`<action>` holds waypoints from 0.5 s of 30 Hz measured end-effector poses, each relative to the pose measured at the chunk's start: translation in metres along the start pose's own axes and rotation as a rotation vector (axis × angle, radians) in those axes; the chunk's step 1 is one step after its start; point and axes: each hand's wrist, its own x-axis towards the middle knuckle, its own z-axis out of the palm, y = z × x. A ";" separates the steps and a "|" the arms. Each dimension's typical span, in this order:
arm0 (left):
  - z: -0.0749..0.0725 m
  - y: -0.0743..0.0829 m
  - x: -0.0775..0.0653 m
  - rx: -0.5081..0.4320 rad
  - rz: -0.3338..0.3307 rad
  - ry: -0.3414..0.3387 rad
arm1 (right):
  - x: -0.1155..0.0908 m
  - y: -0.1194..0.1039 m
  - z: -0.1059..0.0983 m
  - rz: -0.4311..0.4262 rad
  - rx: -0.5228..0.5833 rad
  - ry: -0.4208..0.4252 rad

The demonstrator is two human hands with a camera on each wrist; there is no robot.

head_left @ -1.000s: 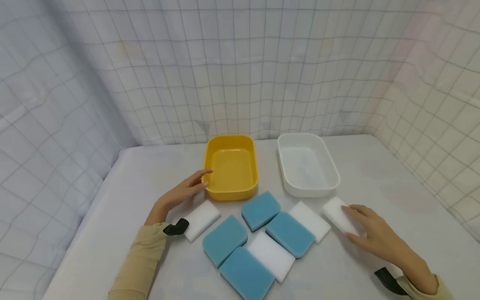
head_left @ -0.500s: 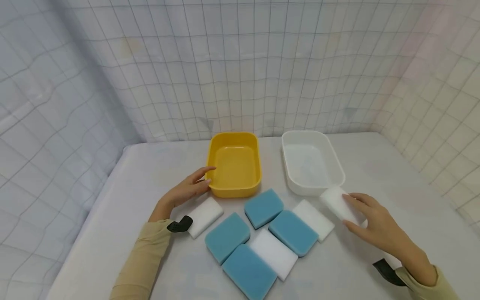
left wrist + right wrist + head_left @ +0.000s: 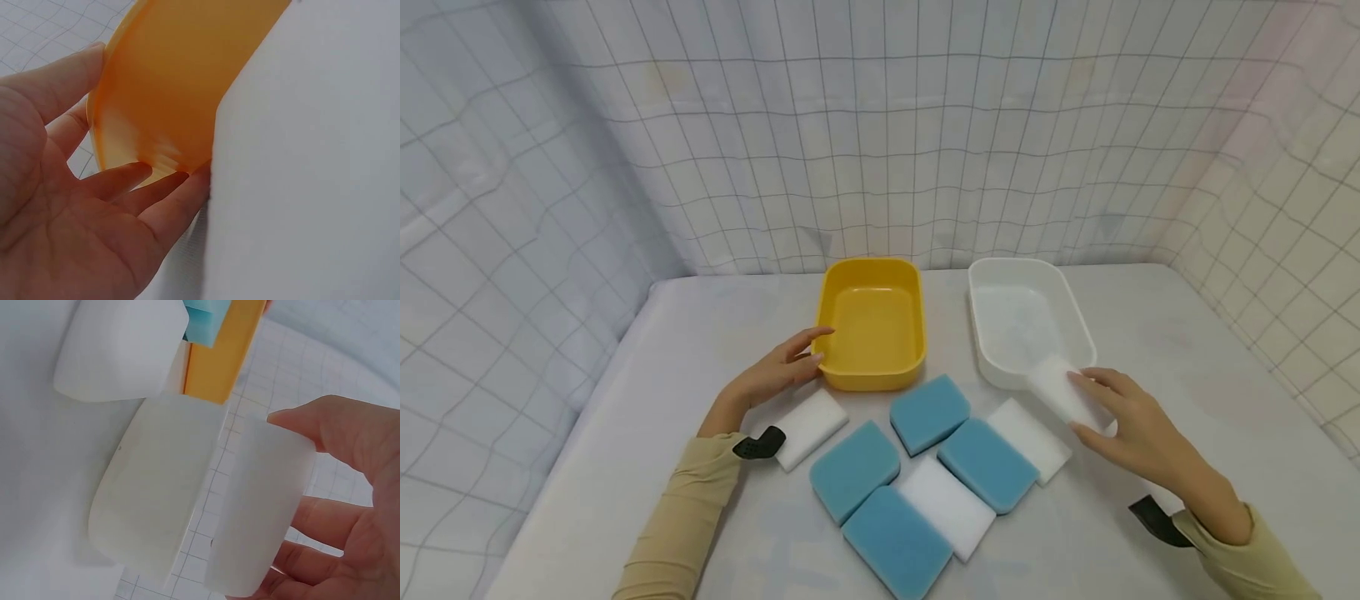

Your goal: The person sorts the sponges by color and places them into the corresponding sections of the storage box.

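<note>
My left hand [image 3: 775, 377] is at the left front rim of the yellow tray [image 3: 874, 379]. The left wrist view shows its thumb on the rim and several fingertips against the tray's outer wall [image 3: 181, 75]. A white sponge [image 3: 1063, 392] is pinched between thumb and fingers of my right hand [image 3: 1138, 425]. The sponge [image 3: 259, 506] is tilted up off the table; its far end overlaps the front rim of the white tray [image 3: 1000, 377] in the head view. Inside both trays only bare floor shows.
In front of the trays lie several blue sponges [image 3: 898, 542] and white sponges [image 3: 947, 504], some edge to edge. One white sponge [image 3: 811, 429] lies beside my left wrist. Checked cloth [image 3: 880, 150] hangs behind the white table [image 3: 730, 312] and along both sides.
My right hand has lifted the white sponge and carried it forward and left to the white tray's front rim. The left hand stays at the yellow tray. The head view has shifted slightly.
</note>
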 end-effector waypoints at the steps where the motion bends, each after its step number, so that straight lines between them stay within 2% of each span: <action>1: 0.000 0.000 0.000 -0.002 0.000 0.000 | 0.002 0.000 0.000 -0.005 0.002 0.001; 11: 0.003 0.000 0.000 -0.048 0.039 0.000 | 0.020 -0.007 0.006 0.019 0.005 -0.047; 15: 0.002 -0.002 0.000 -0.060 0.032 0.007 | 0.026 -0.010 0.010 0.024 0.006 -0.071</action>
